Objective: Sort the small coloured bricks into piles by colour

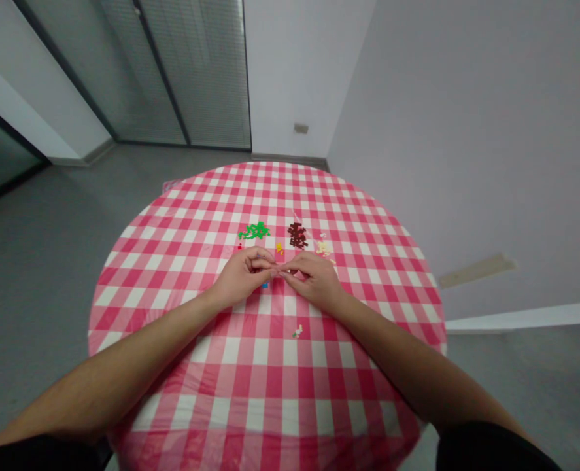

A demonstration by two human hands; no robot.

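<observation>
My left hand (243,275) and my right hand (314,278) meet at the middle of a round table with a red and white checked cloth (270,392). Both hands have their fingers pinched together, fingertips touching each other over something too small to make out. A bit of blue (265,285) shows under the left hand. Just beyond the hands lie small heaps of tiny pieces: green (255,230), dark brown (297,235), pale cream (324,248), a few yellow (280,248) and a red one (239,247).
A small pale and green piece (297,331) lies on the cloth between my forearms. Grey floor surrounds the table, a white wall stands to the right, and glass partitions with blinds (191,72) are at the back left.
</observation>
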